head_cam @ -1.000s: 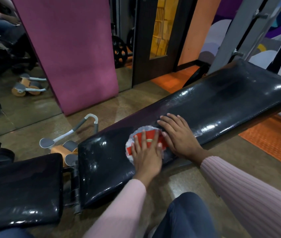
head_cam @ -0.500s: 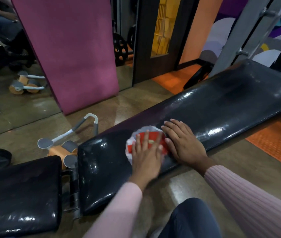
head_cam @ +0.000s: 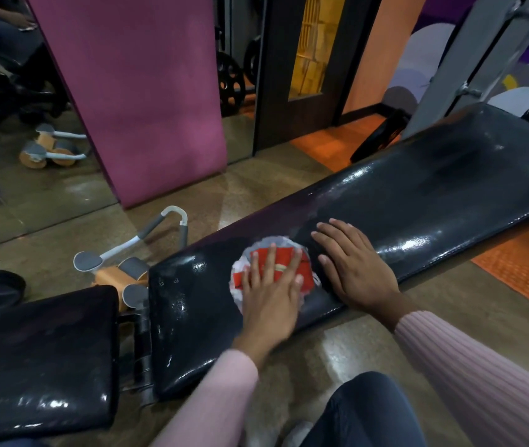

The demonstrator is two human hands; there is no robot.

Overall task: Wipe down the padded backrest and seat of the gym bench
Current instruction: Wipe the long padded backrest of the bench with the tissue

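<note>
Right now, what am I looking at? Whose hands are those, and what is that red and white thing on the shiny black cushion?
This picture comes from a camera worn on a person's head, so you look down at their own two hands. The long shiny black padded backrest belongs to a gym bench, and the shorter black padded seat sits at the lower left. The left hand presses flat on a round red and white cleaning cloth, which lies on the backrest. The right hand rests flat on the padding beside the cloth, holding nothing. Both arms wear pink sleeves. On the brown floor behind the bench lies an orange and grey roller with handles, and a tall pink mat leans against a mirror.
</note>
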